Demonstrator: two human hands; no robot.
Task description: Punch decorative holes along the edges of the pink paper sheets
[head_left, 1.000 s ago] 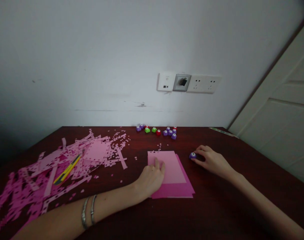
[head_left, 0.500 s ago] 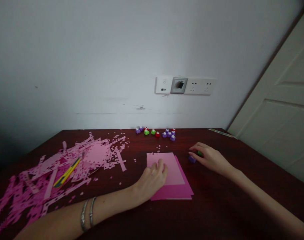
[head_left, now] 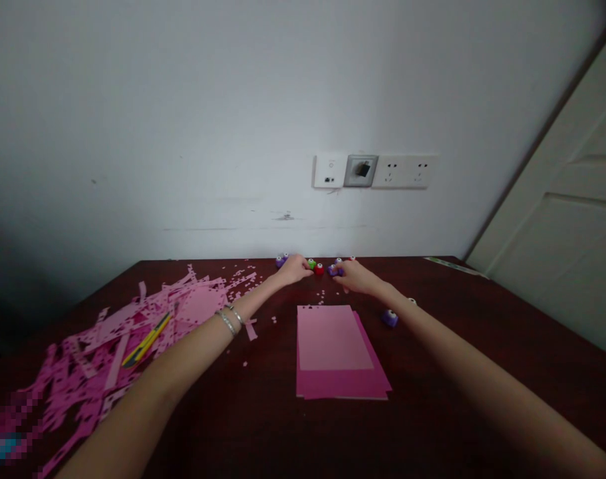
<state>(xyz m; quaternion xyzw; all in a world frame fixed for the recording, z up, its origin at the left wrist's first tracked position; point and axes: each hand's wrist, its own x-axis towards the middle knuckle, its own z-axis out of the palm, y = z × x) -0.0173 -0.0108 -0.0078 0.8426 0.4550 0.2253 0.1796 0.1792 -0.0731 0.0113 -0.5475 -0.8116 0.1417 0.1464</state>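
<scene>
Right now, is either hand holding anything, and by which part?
I can't tell: the left hand is beside a green paper punch, the right hand at purple paper punches; any grip is unclear.

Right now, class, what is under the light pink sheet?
Darker pink paper shows along the right and near edges of the light pink sheet; whatever else lies beneath is covered.

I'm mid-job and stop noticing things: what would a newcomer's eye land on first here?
Probably the big tangle of pink paper scraps on the left, with a yellow cutter lying on it. Next, the stacked pink sheets near the middle of the dark table. Beyond them, the left hand and right hand are among small coloured punches along the far edge.
</scene>
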